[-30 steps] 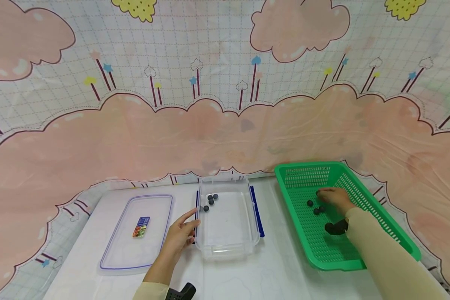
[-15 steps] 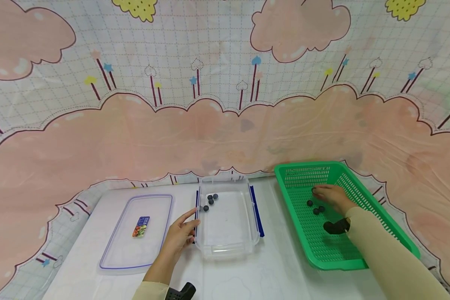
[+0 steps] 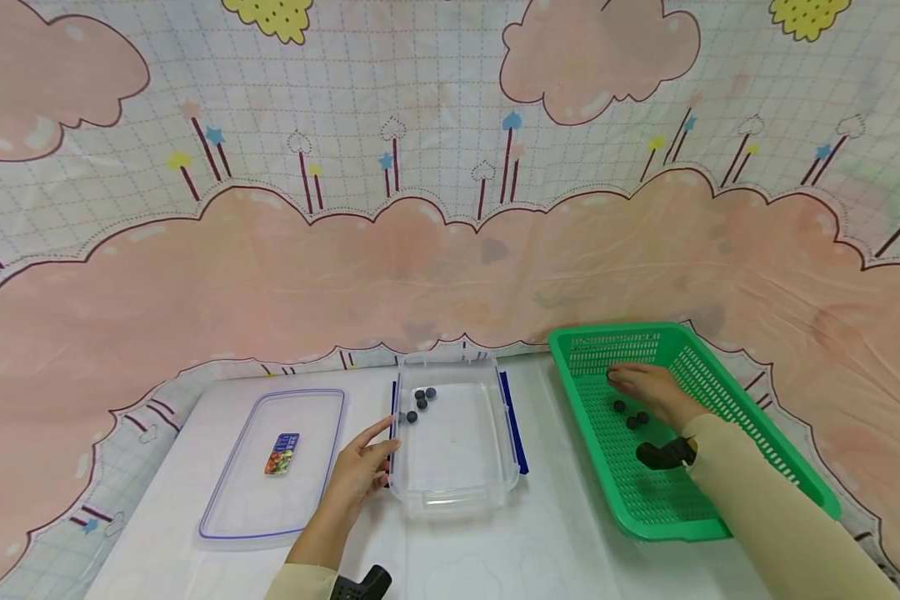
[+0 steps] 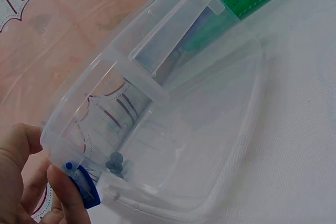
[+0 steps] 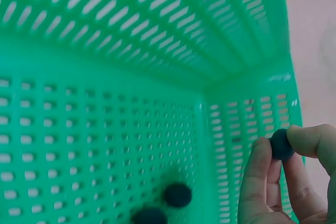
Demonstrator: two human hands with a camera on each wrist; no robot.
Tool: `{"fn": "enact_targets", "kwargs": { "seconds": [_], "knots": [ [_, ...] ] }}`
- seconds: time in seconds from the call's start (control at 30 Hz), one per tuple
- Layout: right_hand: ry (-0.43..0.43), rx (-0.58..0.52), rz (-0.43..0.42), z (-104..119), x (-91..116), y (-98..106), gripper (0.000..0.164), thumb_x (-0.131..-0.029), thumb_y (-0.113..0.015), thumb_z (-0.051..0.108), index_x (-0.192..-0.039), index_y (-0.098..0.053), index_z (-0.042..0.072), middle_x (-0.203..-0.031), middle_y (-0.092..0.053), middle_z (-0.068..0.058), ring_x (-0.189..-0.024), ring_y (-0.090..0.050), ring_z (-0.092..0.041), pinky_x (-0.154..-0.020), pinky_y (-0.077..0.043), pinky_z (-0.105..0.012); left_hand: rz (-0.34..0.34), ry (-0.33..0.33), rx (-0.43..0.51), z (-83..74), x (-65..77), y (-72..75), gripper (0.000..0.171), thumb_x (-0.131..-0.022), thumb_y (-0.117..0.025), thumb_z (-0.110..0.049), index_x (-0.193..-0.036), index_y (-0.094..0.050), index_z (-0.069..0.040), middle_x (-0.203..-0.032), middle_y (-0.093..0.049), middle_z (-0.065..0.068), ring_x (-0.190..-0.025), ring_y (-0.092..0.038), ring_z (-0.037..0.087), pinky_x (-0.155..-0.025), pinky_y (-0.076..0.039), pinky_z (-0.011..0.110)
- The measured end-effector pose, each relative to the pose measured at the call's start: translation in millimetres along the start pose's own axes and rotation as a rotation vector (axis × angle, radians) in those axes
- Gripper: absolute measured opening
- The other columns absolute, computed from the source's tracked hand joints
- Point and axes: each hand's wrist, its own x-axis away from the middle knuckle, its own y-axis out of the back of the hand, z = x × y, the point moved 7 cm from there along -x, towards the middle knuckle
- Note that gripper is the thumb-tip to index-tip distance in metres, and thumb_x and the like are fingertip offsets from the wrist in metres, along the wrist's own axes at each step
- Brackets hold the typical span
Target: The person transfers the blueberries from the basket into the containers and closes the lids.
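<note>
Between the thumb and fingertips of my right hand [image 3: 654, 392] is a dark blueberry [image 5: 282, 144], pinched above the far part of the green basket [image 3: 667, 500]. Three more blueberries [image 3: 632, 423] lie on the basket floor below that hand; two show dark in the right wrist view. My left hand [image 3: 354, 477] grips the left wall of a clear plastic box [image 3: 457, 500], its fingers beside a blue side latch [image 4: 88, 190]. Several blueberries [image 3: 422, 404] are gathered inside the box near its left wall.
A clear lid [image 3: 232, 500] with a blue edge and a colourful label [image 3: 282, 454] lies left of the box. The right blue latch [image 3: 515, 425] hangs outward toward the basket. A patterned cloth [image 3: 450, 275] rises behind the white table [image 3: 562, 517].
My right hand, carrying the blueberry, has moved left and slightly up over the basket. The left hand and the box have stayed put.
</note>
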Motion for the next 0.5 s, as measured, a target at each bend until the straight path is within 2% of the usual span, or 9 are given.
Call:
{"fn": "enact_targets", "kwargs": {
  "seconds": [0.1, 0.3, 0.37, 0.5],
  "knots": [
    [0.018, 0.047, 0.014, 5.1, 0.1, -8.0, 0.057, -0.103, -0.050, 0.018, -0.148, -0.029, -0.011, -0.153, -0.029, -0.028, -0.092, -0.057, 0.012, -0.114, -0.036, -0.039, 0.000, 0.003, 0.000, 0.0, 0.1, 0.0, 0.047, -0.092, -0.067, -0.016, -0.138, -0.058, -0.019, -0.083, -0.056, 0.001, -0.069, -0.049, 0.011, -0.052, -0.045, 0.017],
    [0.031, 0.061, 0.033, 12.3, -0.8, -22.7, 0.058, -0.103, -0.052, 0.020, -0.147, -0.032, -0.011, -0.152, -0.033, -0.028, -0.095, -0.057, 0.010, -0.112, -0.039, -0.035, -0.003, 0.009, 0.015, -0.6, 1.6, 0.6, 0.048, -0.091, -0.068, -0.015, -0.138, -0.058, -0.019, -0.082, -0.055, 0.001, -0.068, -0.050, 0.011, -0.052, -0.046, 0.017],
    [0.031, 0.068, 0.047, 15.0, 0.5, -27.9, 0.058, -0.103, -0.053, 0.021, -0.147, -0.032, -0.011, -0.153, -0.031, -0.028, -0.106, -0.059, 0.000, -0.114, -0.036, -0.039, -0.003, 0.009, 0.021, -0.6, 1.9, 0.8, 0.049, -0.091, -0.068, -0.015, -0.139, -0.058, -0.019, -0.081, -0.054, 0.000, -0.067, -0.050, 0.010, -0.052, -0.046, 0.017],
    [0.044, 0.055, 0.075, 19.3, 2.4, -36.4, 0.058, -0.103, -0.052, 0.019, -0.147, -0.031, -0.011, -0.154, -0.028, -0.029, -0.115, -0.056, -0.007, -0.116, -0.032, -0.044, -0.004, 0.006, 0.020, 0.3, 0.6, 0.5, 0.049, -0.091, -0.068, -0.015, -0.139, -0.058, -0.019, -0.081, -0.054, 0.000, -0.067, -0.050, 0.010, -0.052, -0.046, 0.017]
  ]
}}
